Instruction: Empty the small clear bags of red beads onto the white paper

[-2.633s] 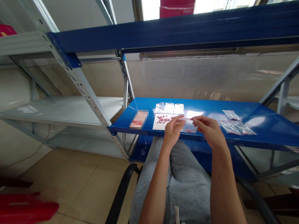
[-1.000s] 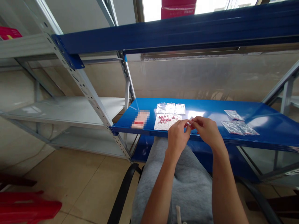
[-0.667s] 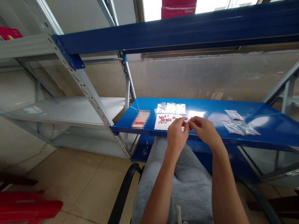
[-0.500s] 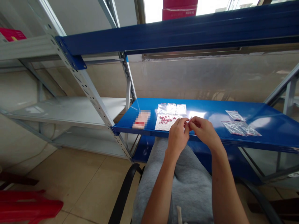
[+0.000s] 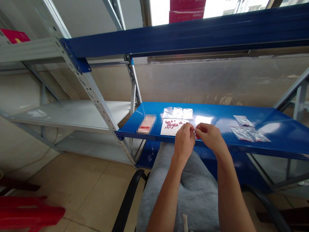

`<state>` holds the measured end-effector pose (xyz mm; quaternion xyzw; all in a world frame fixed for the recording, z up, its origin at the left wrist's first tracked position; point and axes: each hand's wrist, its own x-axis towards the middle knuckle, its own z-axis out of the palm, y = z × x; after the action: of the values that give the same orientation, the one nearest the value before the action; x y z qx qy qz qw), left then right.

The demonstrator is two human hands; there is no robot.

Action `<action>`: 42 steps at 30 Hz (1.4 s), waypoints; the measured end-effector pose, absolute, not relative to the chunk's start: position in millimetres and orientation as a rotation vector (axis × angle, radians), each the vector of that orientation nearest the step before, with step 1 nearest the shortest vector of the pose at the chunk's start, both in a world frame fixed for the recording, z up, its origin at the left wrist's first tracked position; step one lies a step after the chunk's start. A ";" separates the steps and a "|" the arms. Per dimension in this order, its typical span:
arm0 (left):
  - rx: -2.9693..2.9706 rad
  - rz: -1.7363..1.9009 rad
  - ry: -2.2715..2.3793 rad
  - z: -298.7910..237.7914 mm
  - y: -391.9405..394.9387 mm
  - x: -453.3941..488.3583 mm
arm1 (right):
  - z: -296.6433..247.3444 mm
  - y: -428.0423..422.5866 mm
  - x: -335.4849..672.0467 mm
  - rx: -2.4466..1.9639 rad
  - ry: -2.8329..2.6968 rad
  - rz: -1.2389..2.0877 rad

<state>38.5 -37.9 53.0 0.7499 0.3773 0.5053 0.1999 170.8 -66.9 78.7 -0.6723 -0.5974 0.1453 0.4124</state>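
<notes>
My left hand and my right hand are close together over the front edge of the blue shelf. The fingers of both are pinched, with the fingertips almost meeting. A small pale and reddish item shows by the right fingertips; it is too small to name. What the left fingers hold, if anything, is hidden. Just left of my left hand lies a white cloth or paper sheet, with several small red pieces scattered on it. Behind the sheet, clear plastic bags lie in a row.
More clear plastic bags lie on the right of the blue shelf. A blurred pinkish packet lies at its left end. A blue beam crosses above. A metal upright stands at the left, with white shelves beyond.
My fingertips have drawn slightly apart, and the pale item between them shows less. The sheet, the red pieces and the bags lie as before. The view has shifted slightly.
</notes>
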 end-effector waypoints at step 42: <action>1.264 1.186 0.811 56.4 -14.4 -22.6 | 25.2 -41.0 176.8 -1.006 -0.858 1.577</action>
<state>-22.6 -14.4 56.4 0.5400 0.3464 0.5064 0.5761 176.8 -41.0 25.2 -0.4189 -0.3571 0.6564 0.5159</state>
